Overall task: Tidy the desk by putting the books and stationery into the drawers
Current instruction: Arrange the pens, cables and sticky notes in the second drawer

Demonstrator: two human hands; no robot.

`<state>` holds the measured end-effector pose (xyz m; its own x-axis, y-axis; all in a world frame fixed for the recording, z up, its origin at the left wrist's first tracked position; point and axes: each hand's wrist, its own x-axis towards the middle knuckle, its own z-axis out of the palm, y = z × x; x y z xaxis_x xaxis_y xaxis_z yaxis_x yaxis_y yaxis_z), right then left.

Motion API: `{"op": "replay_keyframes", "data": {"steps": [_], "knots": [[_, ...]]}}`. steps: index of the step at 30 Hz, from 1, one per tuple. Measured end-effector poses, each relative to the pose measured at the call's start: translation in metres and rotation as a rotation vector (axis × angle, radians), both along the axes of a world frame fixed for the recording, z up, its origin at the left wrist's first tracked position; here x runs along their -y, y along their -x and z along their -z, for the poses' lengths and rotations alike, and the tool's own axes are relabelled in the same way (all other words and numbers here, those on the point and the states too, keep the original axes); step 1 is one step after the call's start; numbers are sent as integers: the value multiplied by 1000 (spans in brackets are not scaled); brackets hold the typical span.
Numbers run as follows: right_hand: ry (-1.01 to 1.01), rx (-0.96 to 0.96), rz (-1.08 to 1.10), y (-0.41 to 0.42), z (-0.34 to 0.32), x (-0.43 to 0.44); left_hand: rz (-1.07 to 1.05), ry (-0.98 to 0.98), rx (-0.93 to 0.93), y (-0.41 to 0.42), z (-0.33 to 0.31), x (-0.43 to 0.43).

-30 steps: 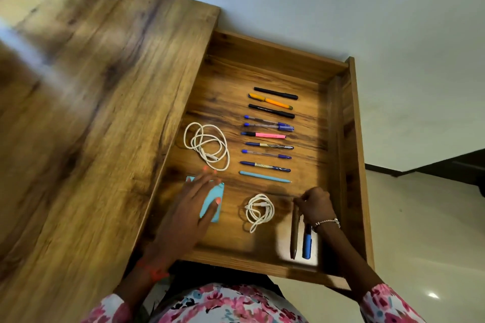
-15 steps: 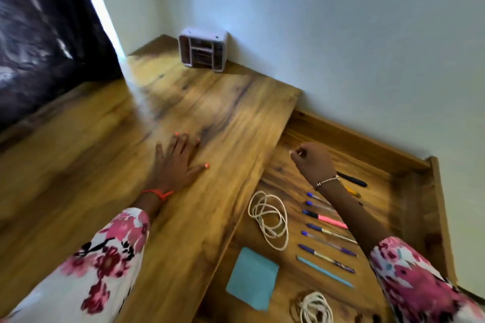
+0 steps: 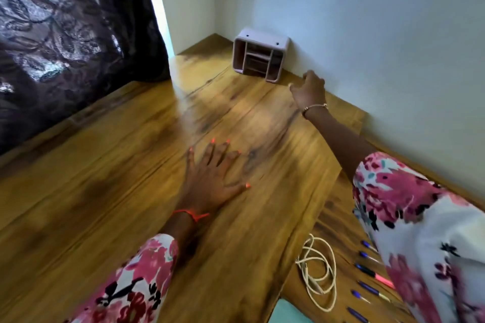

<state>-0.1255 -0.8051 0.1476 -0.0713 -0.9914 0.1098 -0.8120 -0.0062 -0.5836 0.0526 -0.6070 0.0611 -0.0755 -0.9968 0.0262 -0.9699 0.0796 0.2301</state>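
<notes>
My left hand lies flat on the wooden desktop, fingers spread, holding nothing. My right hand reaches across the desk toward a pale pink desk organiser in the far corner, just short of it, fingers loosely apart and empty. At the lower right the open drawer holds a coiled white cable, a row of several pens and the corner of a teal notepad. My right sleeve hides most of the pens.
A dark patterned curtain hangs along the desk's left side. A white wall runs behind the desk and drawer. The organiser stands against that wall.
My view has swung up and left from the drawer to the desktop. My left hand came out of the drawer onto the desk. My right hand left the drawer and stretched toward the organiser.
</notes>
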Motion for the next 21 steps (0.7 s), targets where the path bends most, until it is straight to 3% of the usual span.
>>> {"op": "replay_keyframes", "data": {"steps": [5, 10, 21], "knots": [[-30, 9, -28, -44, 3, 54, -1, 56, -22, -2, 6, 1], [-31, 92, 98, -62, 7, 88, -30, 52, -68, -2, 10, 3], [71, -93, 136, 4, -11, 55, -42, 52, -136, 0, 5, 4]]}}
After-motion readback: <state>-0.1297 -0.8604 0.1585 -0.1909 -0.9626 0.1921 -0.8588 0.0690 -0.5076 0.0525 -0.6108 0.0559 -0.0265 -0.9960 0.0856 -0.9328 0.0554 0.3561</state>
